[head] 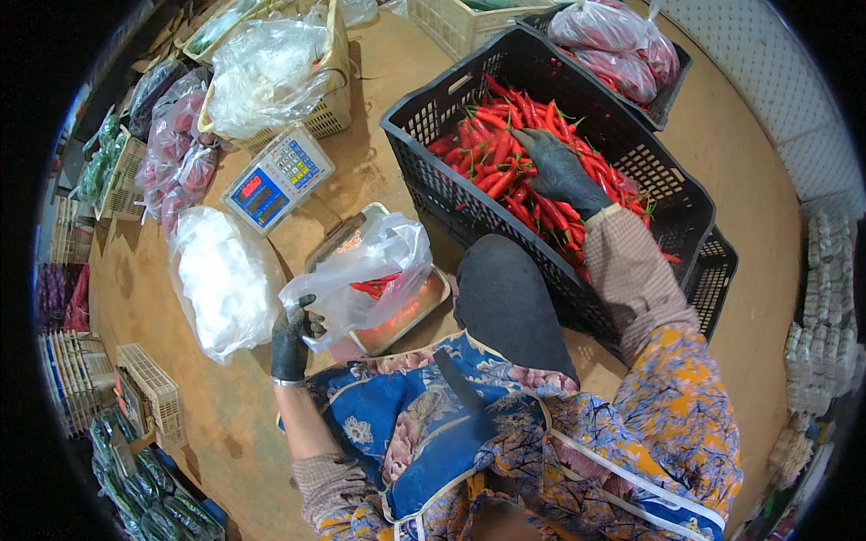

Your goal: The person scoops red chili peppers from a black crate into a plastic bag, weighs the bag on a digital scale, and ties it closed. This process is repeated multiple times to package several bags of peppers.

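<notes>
My left hand (pixel 292 338), in a dark glove with bare fingertips visible as dark tips, grips the rim of a translucent plastic bag (pixel 399 250). A few red chillies (pixel 371 287) lie inside the bag, which rests on the metal pan (pixel 399 328) of a scale. My right hand (pixel 565 169), gloved in dark grey, reaches into a black plastic crate (pixel 433 169) and lies on a heap of red chillies (pixel 494 155). Its fingertips point towards the far side, and whether they grasp any chillies cannot be made out. The scale's keypad and lit display (pixel 277 179) stand beyond the bag.
A bundle of white plastic bags (pixel 226 284) lies left of the scale. Behind it stands a cream basket (pixel 331 108) with clear plastic. Bagged red produce (pixel 179 152) sits at the left. Another black crate (pixel 676 81) holds bagged chillies. My knee (pixel 511 291) touches the chilli crate's near side.
</notes>
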Motion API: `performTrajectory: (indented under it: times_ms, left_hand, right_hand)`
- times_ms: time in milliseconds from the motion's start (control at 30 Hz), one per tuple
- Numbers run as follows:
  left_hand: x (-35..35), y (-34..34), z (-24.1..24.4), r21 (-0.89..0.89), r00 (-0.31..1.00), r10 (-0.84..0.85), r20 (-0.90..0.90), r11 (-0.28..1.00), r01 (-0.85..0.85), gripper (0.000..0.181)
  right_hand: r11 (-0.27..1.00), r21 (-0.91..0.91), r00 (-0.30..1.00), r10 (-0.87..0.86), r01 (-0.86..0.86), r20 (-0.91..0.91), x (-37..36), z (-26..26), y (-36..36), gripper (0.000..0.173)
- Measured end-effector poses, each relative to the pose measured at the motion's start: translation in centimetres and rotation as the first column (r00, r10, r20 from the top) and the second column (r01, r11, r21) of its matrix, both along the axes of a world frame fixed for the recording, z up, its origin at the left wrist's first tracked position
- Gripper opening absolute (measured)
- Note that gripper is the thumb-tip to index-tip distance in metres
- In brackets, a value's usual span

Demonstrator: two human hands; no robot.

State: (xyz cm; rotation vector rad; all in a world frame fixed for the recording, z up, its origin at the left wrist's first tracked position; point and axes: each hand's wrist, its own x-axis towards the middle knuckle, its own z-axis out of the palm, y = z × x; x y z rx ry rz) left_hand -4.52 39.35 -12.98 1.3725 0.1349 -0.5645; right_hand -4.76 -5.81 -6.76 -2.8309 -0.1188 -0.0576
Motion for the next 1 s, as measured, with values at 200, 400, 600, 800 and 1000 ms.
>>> performTrajectory:
  times_ms: [200, 400, 600, 800, 1000]
  left_hand:
    - [0.1, 1.1, -3.5, -0.169, 0.992, 0.121, -0.035, 0.978, -0.125, 0.037]
    - [0.2, 1.0, 2.7, 0.085, 0.996, -0.086, -0.019, 0.993, 0.088, 0.038]
    - [-0.8, 1.8, 1.4, 0.235, 0.999, 0.012, -0.044, 0.972, -0.001, 0.023]
    - [-1.0, 1.5, 2.3, 0.186, 0.998, 0.021, 0.061, 0.982, -0.032, 0.023]
    - [-2.2, 2.0, 2.4, 0.200, 0.978, 0.122, 0.169, 0.967, -0.155, 0.040]
  right_hand:
    - [0.661, -0.650, 0.925, 0.318, -0.374, -0.209, 4.2, -6.4, 1.8, 0.046]
    - [0.759, -0.538, 0.893, 0.124, -0.366, -0.433, 8.9, -7.2, 4.2, 0.038]
    - [0.892, -0.389, 0.943, 0.106, -0.230, -0.315, 6.2, -7.8, 3.2, 0.040]
    - [0.875, -0.289, 0.915, 0.328, -0.388, -0.235, 4.7, -9.0, -1.9, 0.035]
    - [0.855, -0.402, 0.921, 0.192, -0.326, -0.339, 3.3, -4.3, 3.0, 0.040]
